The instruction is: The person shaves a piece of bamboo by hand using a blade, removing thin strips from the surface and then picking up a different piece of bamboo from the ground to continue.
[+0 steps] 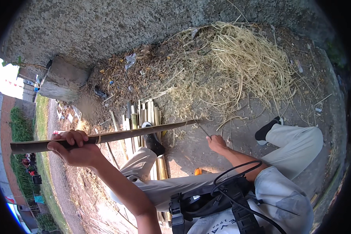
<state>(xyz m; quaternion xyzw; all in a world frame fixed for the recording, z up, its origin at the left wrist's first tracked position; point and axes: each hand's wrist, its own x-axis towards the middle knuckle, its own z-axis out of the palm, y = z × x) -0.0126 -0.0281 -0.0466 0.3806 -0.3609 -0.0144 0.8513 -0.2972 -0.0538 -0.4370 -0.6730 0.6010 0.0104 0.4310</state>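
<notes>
A long dark bamboo pole with a pale ring at a node slants across the view, from the left up to the middle. Near its thick end my left hand is closed around it, thumb and fingers on opposite sides. My right hand grips a knife, its handle mostly hidden in the fist. The thin knife blade points up and left, its tip close to the pole's narrow end. Whether blade and pole touch, I cannot tell.
Split bamboo pieces lie beneath the pole, by my shoe. A large heap of pale shavings is beyond my right hand. A rough wall borders the far side, with a concrete block at left. Something orange lies near my leg.
</notes>
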